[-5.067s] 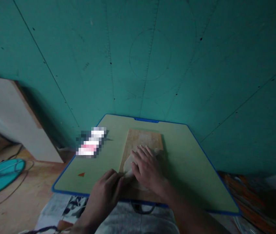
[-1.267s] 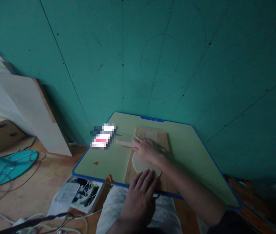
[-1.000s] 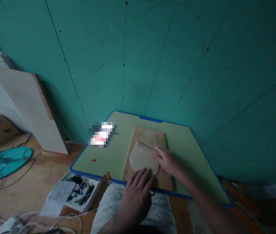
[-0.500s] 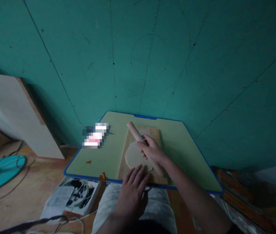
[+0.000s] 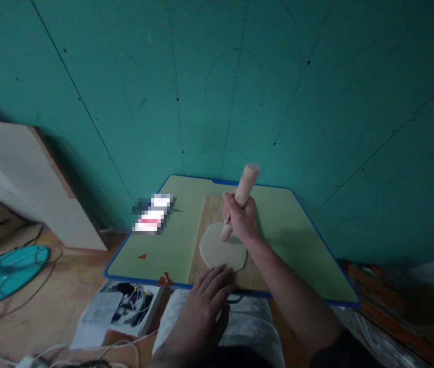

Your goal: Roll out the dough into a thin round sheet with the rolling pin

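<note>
My right hand (image 5: 242, 217) is wrapped round a pale wooden rolling pin (image 5: 247, 184), held tilted with its thick end up and away. The pin's lower end is over the far part of a flat round sheet of dough (image 5: 220, 255); whether it touches I cannot tell. Beneath the dough lies a wooden cutting board (image 5: 198, 255) on a small pale green table (image 5: 289, 245) with a blue rim. My left hand (image 5: 211, 291) rests with fingers stretched out at the near edge of the dough and board, holding nothing.
A blurred-out flat thing (image 5: 153, 214) lies at the table's left. Bits of orange tape (image 5: 165, 278) stick near the front edge. A green wall (image 5: 240, 102) rises right behind. Below left stand a box of cables (image 5: 135, 306) and a teal round seat (image 5: 21, 271).
My right hand has lifted the rolling pin from lying slantwise over the board to a steep tilt, its upper end swung right. My left hand stays near the dough's front edge.
</note>
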